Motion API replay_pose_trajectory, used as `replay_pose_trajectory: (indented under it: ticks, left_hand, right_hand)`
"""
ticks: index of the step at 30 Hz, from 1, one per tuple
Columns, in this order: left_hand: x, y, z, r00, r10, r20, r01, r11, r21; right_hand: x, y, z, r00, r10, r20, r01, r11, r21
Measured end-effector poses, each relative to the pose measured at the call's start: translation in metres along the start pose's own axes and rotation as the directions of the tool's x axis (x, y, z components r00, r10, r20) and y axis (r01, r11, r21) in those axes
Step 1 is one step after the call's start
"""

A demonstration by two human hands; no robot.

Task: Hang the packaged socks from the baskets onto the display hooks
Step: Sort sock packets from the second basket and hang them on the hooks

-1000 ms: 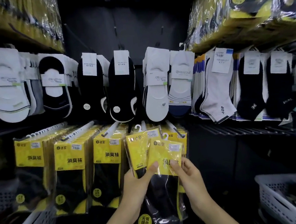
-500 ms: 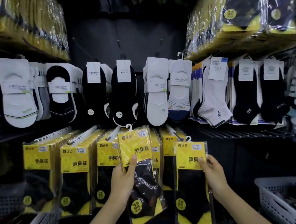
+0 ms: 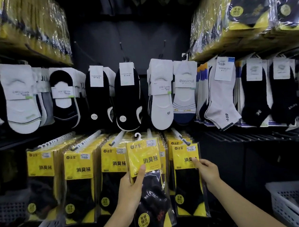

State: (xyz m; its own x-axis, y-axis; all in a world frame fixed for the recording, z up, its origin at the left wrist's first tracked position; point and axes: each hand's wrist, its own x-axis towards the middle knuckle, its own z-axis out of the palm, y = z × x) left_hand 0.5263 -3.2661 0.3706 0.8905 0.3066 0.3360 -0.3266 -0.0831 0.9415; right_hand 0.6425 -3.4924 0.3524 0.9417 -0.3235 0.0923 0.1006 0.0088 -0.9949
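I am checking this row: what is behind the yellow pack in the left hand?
Behind the yellow pack that the left hand grips, only the side edges of more hanging yellow packs show. Their fronts are covered.

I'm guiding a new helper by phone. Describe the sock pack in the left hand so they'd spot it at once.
Find the lower row of yellow sock packs under the hanging white and black socks. The pack in the left hand is fourth from the left. Unlike its neighbours it stands forward, tilted, its white hook showing whole above it.
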Motion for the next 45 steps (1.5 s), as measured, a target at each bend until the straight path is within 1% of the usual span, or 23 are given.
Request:
replay_pose_trajectory:
  ticks: [3,6,8,10,12,15,17,18,20,22,25,27,29,31,35,37,39,41,45]
  left_hand:
    - [-0.003,-0.004,0.003,1.0,-0.015,0.021,0.015,1.0,-0.018]
    - [-0.004,-0.008,0.005,0.999,-0.038,0.035,0.039,0.999,-0.022]
    - [-0.005,-0.011,0.008,0.998,-0.046,0.05,0.047,0.998,-0.03]
    - [-0.007,-0.014,0.011,0.996,-0.053,0.066,0.055,0.998,-0.026]
    - [-0.009,-0.019,0.017,0.995,-0.052,0.09,0.054,0.998,-0.024]
    - [-0.016,-0.029,0.028,0.984,-0.05,0.168,0.051,0.999,-0.004]
    - [-0.022,-0.035,0.039,0.974,-0.067,0.217,0.063,0.998,0.026]
    - [-0.024,-0.036,0.044,0.97,-0.075,0.232,0.068,0.997,0.036]
    - [-0.028,-0.038,0.053,0.965,-0.085,0.25,0.079,0.996,0.036]
    - [-0.03,-0.038,0.061,0.955,-0.096,0.282,0.09,0.995,0.034]
    - [-0.029,-0.035,0.07,0.916,-0.145,0.374,0.15,0.988,0.015]
    - [-0.029,-0.032,0.077,0.884,-0.183,0.43,0.176,0.983,0.056]
    - [-0.028,-0.032,0.085,0.861,-0.211,0.462,0.194,0.977,0.086]
    - [-0.027,-0.033,0.092,0.855,-0.226,0.467,0.21,0.974,0.088]
    - [-0.02,-0.034,0.098,0.871,-0.233,0.433,0.235,0.971,0.05]
    - [-0.013,-0.038,0.099,0.878,-0.239,0.414,0.246,0.969,0.037]
    - [-0.007,-0.045,0.099,0.881,-0.248,0.404,0.254,0.967,0.04]
    - [-0.002,-0.052,0.098,0.878,-0.261,0.401,0.263,0.963,0.052]
    - [-0.005,-0.073,0.088,0.869,-0.303,0.391,0.291,0.952,0.091]
  right_hand:
    - [0.01,0.012,0.002,0.981,0.124,-0.147,-0.127,0.992,-0.014]
    - [0.011,0.023,-0.004,0.957,0.21,-0.2,-0.207,0.978,0.033]
    - [0.004,0.027,-0.007,0.955,0.216,-0.202,-0.208,0.976,0.058]
    - [-0.011,0.024,-0.007,0.974,0.193,-0.122,-0.179,0.977,0.115]
    - [-0.033,0.014,-0.004,0.989,0.142,0.047,-0.148,0.976,0.157]
    - [-0.068,0.001,-0.003,0.957,0.023,0.291,-0.073,0.984,0.164]
    - [-0.085,-0.002,-0.005,0.929,-0.051,0.366,0.009,0.993,0.116]
    - [-0.091,-0.003,-0.007,0.928,-0.069,0.367,0.036,0.995,0.096]
    - [-0.095,-0.001,-0.013,0.945,-0.077,0.319,0.051,0.995,0.087]
    - [-0.092,0.0,-0.021,0.966,-0.072,0.25,0.042,0.991,0.124]
    - [-0.08,0.001,-0.034,0.996,-0.062,0.063,0.049,0.98,0.195]
    - [-0.071,-0.001,-0.039,0.997,-0.057,-0.042,0.065,0.978,0.198]
    - [-0.063,-0.006,-0.04,0.991,-0.084,-0.1,0.101,0.98,0.173]
    - [-0.056,-0.012,-0.037,0.985,-0.137,-0.104,0.151,0.979,0.137]
    - [-0.044,-0.02,-0.022,0.97,-0.242,-0.038,0.243,0.969,0.043]
    - [-0.038,-0.019,-0.015,0.963,-0.268,-0.011,0.268,0.963,0.008]
    - [-0.031,-0.017,-0.009,0.968,-0.25,0.003,0.25,0.968,-0.008]
    - [-0.025,-0.014,-0.005,0.977,-0.214,-0.016,0.214,0.976,-0.029]
    - [-0.026,0.001,-0.003,0.981,-0.139,-0.133,0.135,0.99,-0.039]
